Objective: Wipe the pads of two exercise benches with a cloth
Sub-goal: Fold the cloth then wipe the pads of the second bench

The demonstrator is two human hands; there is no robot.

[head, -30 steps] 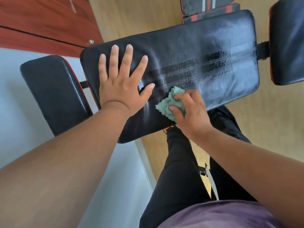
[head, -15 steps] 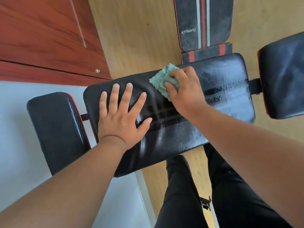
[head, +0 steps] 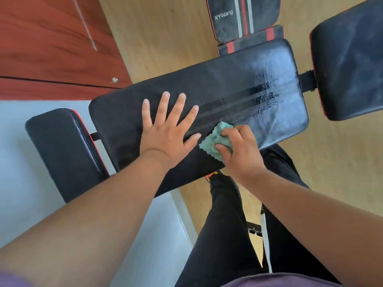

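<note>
Our left hand [head: 165,133] lies flat, fingers spread wide, on the big black pad [head: 228,88]. Our right hand [head: 241,152] holds the green cloth [head: 215,140] (all scrunched up) on the pad's near edge, just beside our left thumb.

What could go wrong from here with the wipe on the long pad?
1. The cloth is bunched small in the right hand, so passes are narrow; the hazy patch on the long pad toward its right end could be missed.
2. The left hand lies flat on the pad, so the area under it may stay unwiped.
3. The cloth is near the pad's front edge and might slip off.
</note>
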